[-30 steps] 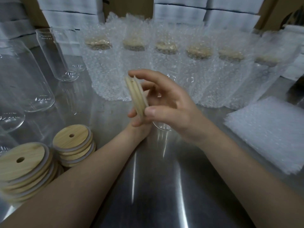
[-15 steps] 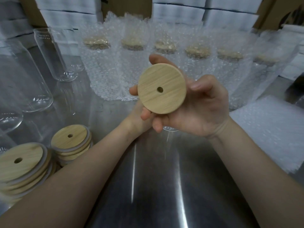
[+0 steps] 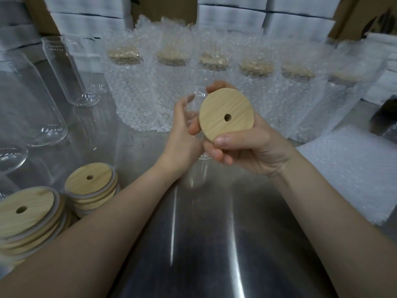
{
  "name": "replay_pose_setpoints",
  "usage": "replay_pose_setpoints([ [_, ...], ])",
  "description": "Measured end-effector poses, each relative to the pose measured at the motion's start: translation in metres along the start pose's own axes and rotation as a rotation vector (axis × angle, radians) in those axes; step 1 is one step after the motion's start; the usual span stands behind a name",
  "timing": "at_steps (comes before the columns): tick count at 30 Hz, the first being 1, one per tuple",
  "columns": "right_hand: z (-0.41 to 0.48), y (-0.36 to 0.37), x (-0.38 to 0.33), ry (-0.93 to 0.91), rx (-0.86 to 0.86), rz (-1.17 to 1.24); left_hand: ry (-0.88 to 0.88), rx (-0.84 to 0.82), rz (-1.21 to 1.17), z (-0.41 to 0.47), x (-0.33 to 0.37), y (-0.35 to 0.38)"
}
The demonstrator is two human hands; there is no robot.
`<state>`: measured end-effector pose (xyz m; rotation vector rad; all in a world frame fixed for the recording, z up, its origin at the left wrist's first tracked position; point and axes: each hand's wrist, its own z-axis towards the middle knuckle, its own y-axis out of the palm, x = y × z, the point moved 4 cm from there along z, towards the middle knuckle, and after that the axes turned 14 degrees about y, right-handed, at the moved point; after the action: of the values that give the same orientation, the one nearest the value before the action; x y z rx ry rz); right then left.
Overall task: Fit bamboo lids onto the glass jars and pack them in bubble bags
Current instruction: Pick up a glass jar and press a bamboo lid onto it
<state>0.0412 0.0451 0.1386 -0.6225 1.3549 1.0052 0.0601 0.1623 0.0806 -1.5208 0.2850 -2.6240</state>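
My right hand (image 3: 253,147) grips a round bamboo lid (image 3: 219,108) with a small centre hole, its flat wooden face turned up towards me. Just left of it my left hand (image 3: 182,134) curls around a clear glass jar (image 3: 204,157) standing on the steel table (image 3: 204,233). The hands and lid hide most of the jar; only its base and a glint near the rim show. The lid is held above and in front of the jar, not seated on it.
Two stacks of bamboo lids (image 3: 90,181) (image 3: 23,207) sit at the near left. Empty glass jars (image 3: 71,72) (image 3: 32,104) stand at the far left. A row of lidded jars in bubble bags (image 3: 255,87) lines the back. Flat bubble bags (image 3: 348,168) lie at the right.
The lid turned from edge-on to face-up in my right hand and shifted slightly right. My left hand's fingers now show to the left of the lid.
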Motion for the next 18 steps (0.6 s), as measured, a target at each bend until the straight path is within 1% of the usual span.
replay_pose_setpoints([
  [1,-0.001,-0.002,0.000,-0.007,0.034,-0.002,-0.008,0.073,-0.005,0.006,0.012,0.003],
  [2,-0.002,-0.004,-0.001,-0.014,0.071,-0.006,-0.025,0.158,-0.020,0.009,0.006,-0.001],
  [4,-0.003,-0.008,-0.001,-0.027,0.150,-0.010,0.046,0.227,-0.059,0.012,0.007,0.001],
  [5,-0.003,-0.011,-0.001,-0.033,0.194,-0.010,0.079,0.220,-0.075,0.012,0.001,0.000],
  [10,-0.004,-0.020,-0.003,-0.068,0.358,0.037,0.060,0.249,-0.051,0.011,-0.008,-0.002],
  [14,-0.003,-0.021,-0.004,-0.083,0.391,0.051,0.058,0.265,-0.043,0.011,-0.010,-0.004],
  [18,0.000,-0.023,-0.003,-0.052,0.419,0.113,0.063,0.289,0.004,0.012,-0.012,-0.005],
])
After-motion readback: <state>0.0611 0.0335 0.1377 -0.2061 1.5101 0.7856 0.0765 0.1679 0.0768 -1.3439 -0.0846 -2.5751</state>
